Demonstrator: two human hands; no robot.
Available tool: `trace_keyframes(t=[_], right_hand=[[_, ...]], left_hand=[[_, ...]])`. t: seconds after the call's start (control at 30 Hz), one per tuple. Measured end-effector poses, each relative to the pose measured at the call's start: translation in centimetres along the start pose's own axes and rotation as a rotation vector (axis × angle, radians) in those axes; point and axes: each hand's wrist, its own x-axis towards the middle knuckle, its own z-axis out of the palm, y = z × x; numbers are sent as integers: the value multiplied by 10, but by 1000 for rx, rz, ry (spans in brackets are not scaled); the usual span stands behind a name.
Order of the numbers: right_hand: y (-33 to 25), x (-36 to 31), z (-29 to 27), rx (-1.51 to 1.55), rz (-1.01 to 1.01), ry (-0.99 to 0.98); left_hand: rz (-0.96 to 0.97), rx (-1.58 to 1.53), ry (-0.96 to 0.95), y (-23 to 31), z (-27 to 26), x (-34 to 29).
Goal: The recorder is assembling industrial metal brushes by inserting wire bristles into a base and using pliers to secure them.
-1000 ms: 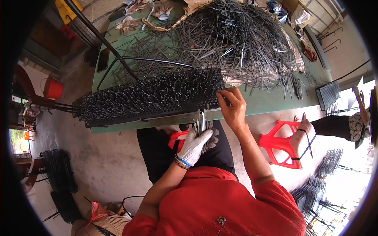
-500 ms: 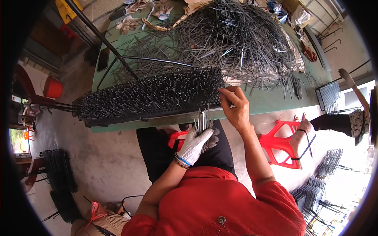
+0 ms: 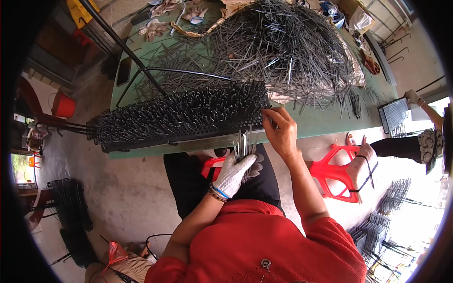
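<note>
My left hand [image 3: 236, 170], in a whitish knit glove, is closed round a small bundle of thin grey metal strips [image 3: 244, 144] standing upright above its thumb. My bare right hand [image 3: 282, 132] pinches at the right end of a long black perforated rack [image 3: 184, 113]. Whatever sits between those fingertips is too small to make out. Many short dark strips stick up densely from the rack's holes along its length. Behind it a big heap of loose dark strips [image 3: 292, 52] spreads over the green table [image 3: 325, 115].
Black rods [image 3: 118, 45] rise over the table's left side. Work gloves [image 3: 153, 29] and a dark phone-like slab [image 3: 123, 70] lie on it. A red stool [image 3: 332, 172] stands to the right, near another person's arm [image 3: 430, 109] by a black wire rack [image 3: 394, 115].
My right hand has shifted slightly down and left at the rack's end. My left hand keeps its place. The other person's hand has dropped toward the wire rack.
</note>
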Motion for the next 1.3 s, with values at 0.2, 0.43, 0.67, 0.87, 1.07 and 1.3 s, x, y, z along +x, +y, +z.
trace_keyframes(t=[0.2, 0.43, 0.67, 0.87, 1.07, 1.3], right_hand=[[-21, 2, -16, 169, 224, -82], [-20, -11, -17, 381, 397, -420], [-18, -2, -23, 639, 610, -335], [-15, 23, -28, 570, 455, 119], [6, 26, -10, 196, 152, 225], [8, 22, -5, 50, 1, 269]], left_hand=[[4, -4, 6, 1, -2, -2], [30, 56, -11, 9, 7, -6], [-27, 102, -60, 7, 7, -9], [-74, 101, -36, 5, 4, -5], [-78, 57, -71, -1, 1, -3], [-37, -37, -56, -1, -1, -3]])
